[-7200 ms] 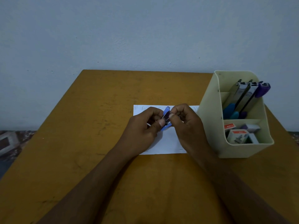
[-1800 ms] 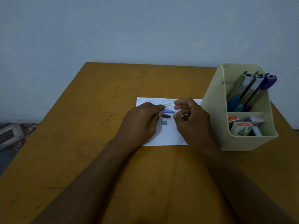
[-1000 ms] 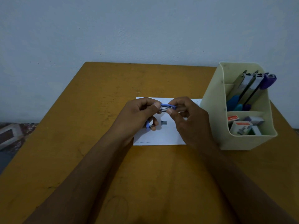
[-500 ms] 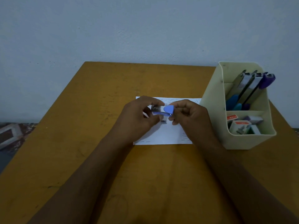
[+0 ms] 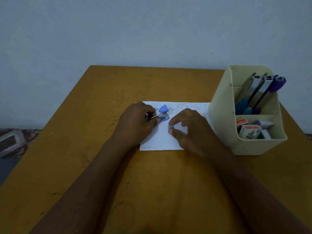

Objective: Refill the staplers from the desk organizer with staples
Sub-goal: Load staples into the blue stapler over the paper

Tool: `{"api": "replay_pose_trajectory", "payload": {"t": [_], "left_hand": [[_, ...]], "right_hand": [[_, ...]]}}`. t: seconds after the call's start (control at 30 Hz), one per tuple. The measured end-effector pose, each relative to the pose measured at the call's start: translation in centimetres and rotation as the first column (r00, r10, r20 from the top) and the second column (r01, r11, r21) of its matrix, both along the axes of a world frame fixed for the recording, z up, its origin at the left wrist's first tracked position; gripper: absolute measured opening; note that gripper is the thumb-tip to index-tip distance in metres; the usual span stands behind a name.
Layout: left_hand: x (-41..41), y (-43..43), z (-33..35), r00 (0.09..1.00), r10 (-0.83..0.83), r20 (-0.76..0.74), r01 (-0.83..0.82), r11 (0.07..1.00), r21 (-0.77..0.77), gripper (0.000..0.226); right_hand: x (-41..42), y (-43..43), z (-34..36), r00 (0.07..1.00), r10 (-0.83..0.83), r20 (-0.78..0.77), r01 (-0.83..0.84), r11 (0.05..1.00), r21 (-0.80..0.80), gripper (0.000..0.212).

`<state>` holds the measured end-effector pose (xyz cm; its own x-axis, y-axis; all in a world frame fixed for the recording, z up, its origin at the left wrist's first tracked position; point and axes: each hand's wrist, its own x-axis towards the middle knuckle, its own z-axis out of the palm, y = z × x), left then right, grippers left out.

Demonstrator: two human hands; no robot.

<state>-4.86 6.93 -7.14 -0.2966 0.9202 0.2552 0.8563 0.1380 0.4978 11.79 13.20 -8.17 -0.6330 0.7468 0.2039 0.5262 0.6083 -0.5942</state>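
Your left hand (image 5: 135,123) grips the small blue plastic stapler (image 5: 163,114), hinged open, over white paper (image 5: 160,139); your right hand (image 5: 192,132) pinches a grey metal staple strip (image 5: 171,127) near the cream plastic organizer (image 5: 221,122).

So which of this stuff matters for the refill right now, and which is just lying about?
In the job: blue stapler, open, gripped by left hand; grey staple strip pinched by right hand; desk organizer holding more staplers and staple boxes.
Lying about: white sheet under the hands; table.
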Motion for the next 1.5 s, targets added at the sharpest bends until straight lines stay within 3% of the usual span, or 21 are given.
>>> {"api": "replay_pose_trajectory", "payload": {"t": [0.13,0.23,0.43,0.73,0.97,1.13,1.4,1.5], "left_hand": [[0.0,0.0,-0.4,0.999,-0.05,-0.006,0.05,0.999,-0.007,0.023],[0.1,-0.2,-0.2,0.998,-0.044,0.033,0.041,0.995,0.093,0.034],[1.3,-1.3,1.4,0.992,-0.068,0.102,0.04,0.966,0.253,0.021],[7.0,-2.3,4.7,0.944,-0.316,0.1,0.263,0.898,0.353,0.009],[17.7,-2.2,6.7,0.813,-0.579,0.056,0.563,0.807,0.176,0.014],[25.2,-2.6,6.6,0.671,-0.741,-0.008,0.737,0.666,0.118,0.014],[35.1,-3.5,4.6,0.523,-0.852,-0.008,0.852,0.523,-0.031,0.014],[38.4,-3.8,3.6,0.478,-0.878,-0.009,0.874,0.477,-0.091,0.015]], "right_hand": [[0.1,0.1,0.3,1.0,0.001,-0.002,-0.001,0.999,0.036,0.009],[0.1,0.1,0.5,0.998,-0.029,-0.061,0.031,0.999,0.039,0.008],[0.9,-1.0,2.0,0.995,-0.051,-0.091,0.062,0.99,0.125,0.008],[8.0,-5.8,7.7,0.983,-0.167,-0.077,0.175,0.978,0.112,0.004],[19.5,-9.8,9.6,0.902,-0.424,-0.08,0.43,0.897,0.098,0.003],[27.0,-12.4,9.2,0.831,-0.557,-0.013,0.556,0.828,0.064,0.003],[37.2,-16.7,5.5,0.685,-0.723,0.089,0.728,0.684,-0.041,0.002],[39.8,-18.0,3.2,0.587,-0.794,0.16,0.805,0.593,-0.007,0.004]]}}
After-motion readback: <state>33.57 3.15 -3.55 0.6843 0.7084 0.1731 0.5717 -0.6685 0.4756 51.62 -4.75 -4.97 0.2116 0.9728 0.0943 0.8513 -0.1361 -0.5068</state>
